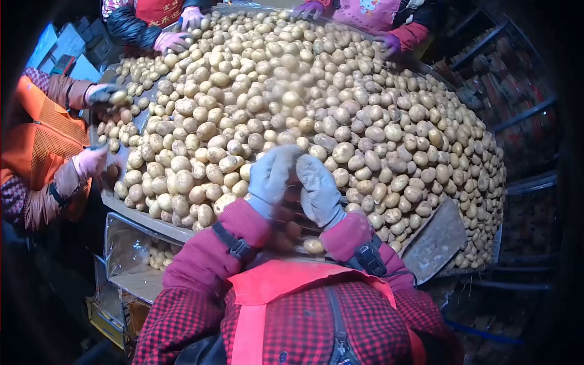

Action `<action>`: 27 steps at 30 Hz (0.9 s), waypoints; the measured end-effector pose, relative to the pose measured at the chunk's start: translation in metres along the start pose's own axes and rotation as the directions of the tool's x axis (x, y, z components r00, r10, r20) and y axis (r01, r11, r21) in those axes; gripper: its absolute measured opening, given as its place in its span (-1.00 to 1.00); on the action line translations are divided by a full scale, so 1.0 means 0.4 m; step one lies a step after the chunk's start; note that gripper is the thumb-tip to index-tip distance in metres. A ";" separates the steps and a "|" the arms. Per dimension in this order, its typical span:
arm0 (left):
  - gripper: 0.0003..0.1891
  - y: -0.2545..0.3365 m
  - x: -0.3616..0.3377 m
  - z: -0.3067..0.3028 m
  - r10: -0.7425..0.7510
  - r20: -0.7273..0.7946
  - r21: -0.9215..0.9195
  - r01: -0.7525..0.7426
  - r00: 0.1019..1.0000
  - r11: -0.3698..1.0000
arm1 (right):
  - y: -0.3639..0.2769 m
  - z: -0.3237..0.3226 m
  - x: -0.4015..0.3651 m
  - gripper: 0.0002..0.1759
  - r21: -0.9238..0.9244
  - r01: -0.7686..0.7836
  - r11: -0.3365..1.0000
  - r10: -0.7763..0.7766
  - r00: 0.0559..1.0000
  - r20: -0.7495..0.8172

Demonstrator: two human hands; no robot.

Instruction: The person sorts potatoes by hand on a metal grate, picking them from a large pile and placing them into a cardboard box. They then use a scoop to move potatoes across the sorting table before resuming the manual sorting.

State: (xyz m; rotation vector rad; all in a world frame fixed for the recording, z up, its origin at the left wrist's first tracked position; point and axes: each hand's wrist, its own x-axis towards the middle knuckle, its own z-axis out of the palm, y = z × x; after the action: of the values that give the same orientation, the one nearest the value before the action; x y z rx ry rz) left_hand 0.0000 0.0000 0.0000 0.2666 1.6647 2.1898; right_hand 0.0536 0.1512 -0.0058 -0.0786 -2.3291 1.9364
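Observation:
A large heap of pale yellow potatoes (316, 103) covers a big table. Both my hands wear grey gloves and rest on the near edge of the heap. My left hand (272, 176) lies palm down with fingers curled over potatoes. My right hand (318, 190) sits beside it, fingers bent onto the pile. The two gloves touch at the fingertips. Several potatoes (292, 231) lie under and between my wrists; whether either hand grips one is hidden by the gloves.
The table rim (146, 220) runs at the near left, with a clear bag of potatoes (159, 255) below it. A person in orange stands at left, gloved hand (89, 161) on the edge. Other people's gloved hands (172, 41) reach in from the far side. A flat board (436, 241) leans at right.

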 end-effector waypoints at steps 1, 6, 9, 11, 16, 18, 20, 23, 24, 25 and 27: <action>-0.44 -0.028 0.020 -0.010 0.012 -0.001 -0.032 -0.012 1.000 0.999 | 0.044 0.004 0.004 -0.67 -0.110 0.137 0.984 -0.143 0.989 -0.045; -0.39 0.021 0.008 0.019 0.307 -0.121 0.298 -0.260 0.944 0.918 | -0.086 -0.008 0.028 -0.62 0.647 -0.423 0.634 0.347 0.904 0.251; -0.35 0.061 -0.029 0.008 0.453 0.188 0.630 -0.461 0.872 0.626 | -0.016 -0.019 0.026 -0.54 0.629 -0.505 0.591 0.390 0.861 0.325; -0.39 0.056 -0.047 -0.007 0.375 0.177 0.621 -0.399 0.910 0.675 | 0.011 -0.016 0.021 -0.57 0.569 -0.491 0.660 0.362 0.871 0.332; -0.52 0.068 -0.075 -0.019 0.280 -0.008 0.375 -0.257 0.960 0.891 | -0.022 0.036 0.001 -0.55 0.553 -0.367 0.747 0.220 0.923 0.316; -0.64 0.038 -0.047 -0.060 0.386 -0.153 0.392 -0.303 0.910 0.869 | -0.107 0.025 -0.006 -0.43 0.490 -0.496 0.717 0.322 0.859 0.399; -0.66 0.103 -0.015 -0.157 0.638 -0.069 0.621 -0.467 0.767 0.629 | -0.080 -0.005 0.000 -0.40 0.483 -0.509 0.713 0.339 0.852 0.399; -0.48 0.160 -0.007 -0.314 0.618 -0.085 0.988 -0.016 0.782 0.156 | -0.066 -0.037 -0.026 -0.47 0.463 -0.476 0.747 0.383 0.879 0.286; -0.43 0.169 -0.020 -0.319 0.658 -0.084 0.996 0.071 0.748 0.047 | -0.062 -0.050 -0.033 -0.45 0.454 -0.444 0.772 0.382 0.896 0.228; -0.40 0.182 -0.029 -0.309 0.639 -0.051 0.998 0.057 0.767 0.012 | -0.058 -0.060 -0.038 -0.41 0.443 -0.413 0.796 0.378 0.910 0.171; -0.44 0.193 -0.053 -0.244 0.576 0.105 0.979 -0.187 0.811 0.086 | -0.041 -0.087 -0.050 -0.49 0.410 -0.341 0.846 0.353 0.934 0.051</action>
State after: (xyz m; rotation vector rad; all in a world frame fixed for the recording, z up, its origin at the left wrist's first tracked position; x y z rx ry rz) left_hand -0.0308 -0.1127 0.0478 0.8109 3.3664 0.9456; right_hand 0.0780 0.1797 0.0156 -0.5185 -1.9325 2.5401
